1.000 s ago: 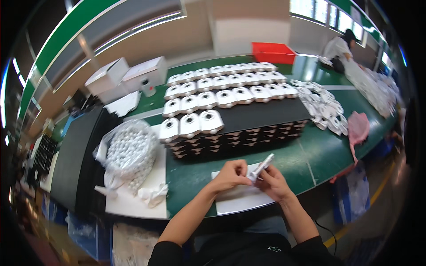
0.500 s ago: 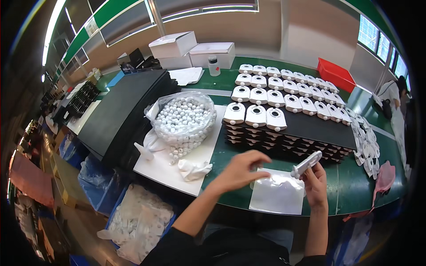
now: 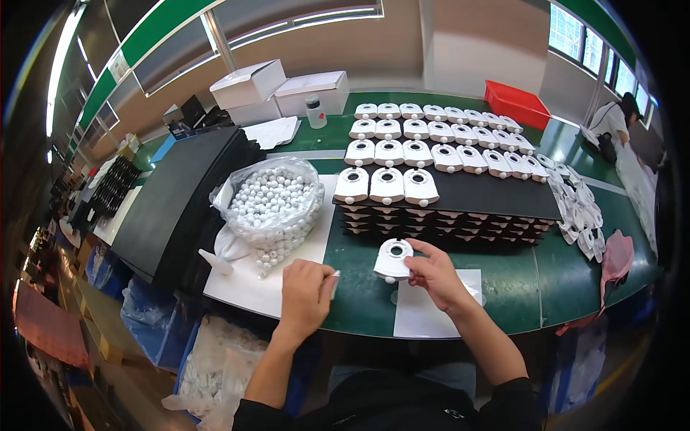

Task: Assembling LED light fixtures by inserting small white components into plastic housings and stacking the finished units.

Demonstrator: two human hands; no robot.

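Note:
My right hand pinches a white plastic housing by its right edge. The part stands upright above a white sheet, showing a dark round hole and a small ball at its lower end. To the left, my left hand is closed at the edge of a white board. A white cloth pokes out beside its fingers; the rest of it is hidden. Behind that hand, an open clear bag bulges with white balls, some spilled in front. A white nozzle-tipped bottle leans beside the bag.
Rows of similar housings stand on stacked black trays. More housings lie piled at the right, near a pink cloth. Black sheets are stacked at the left. A red bin sits at the back.
My left hand has moved left onto the white cloth and closed. My right hand has brought the housing leftward and turned its holed face into view. The head view has shifted slightly.

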